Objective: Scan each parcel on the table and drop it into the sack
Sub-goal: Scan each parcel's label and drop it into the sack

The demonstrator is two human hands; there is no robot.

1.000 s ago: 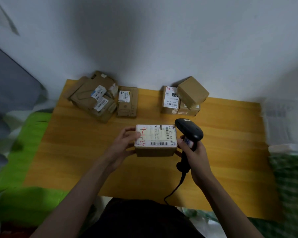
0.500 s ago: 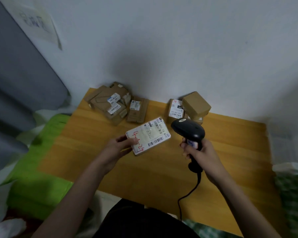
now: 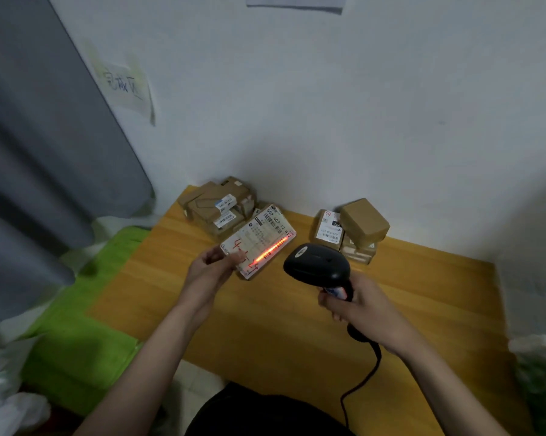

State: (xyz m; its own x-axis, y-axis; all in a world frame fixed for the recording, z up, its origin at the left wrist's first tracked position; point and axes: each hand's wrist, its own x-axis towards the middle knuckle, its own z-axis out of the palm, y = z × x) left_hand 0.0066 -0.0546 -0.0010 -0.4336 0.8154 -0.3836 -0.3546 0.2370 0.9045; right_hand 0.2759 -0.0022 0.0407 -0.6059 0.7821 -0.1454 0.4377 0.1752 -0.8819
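Gripping tilted parcel (image 3: 259, 243) in left hand (image 3: 213, 267), scanner (image 3: 317, 265) in right hand (image 3: 360, 313)

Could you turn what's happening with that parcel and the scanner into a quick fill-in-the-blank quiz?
1. The left hand holds a parcel with a ____ label.
2. The right hand grips a black ____.
3. A glowing ____ line crosses the parcel's barcode.
4. The other parcels sit on the table beside the ____.

Answers: white; scanner; red; wall
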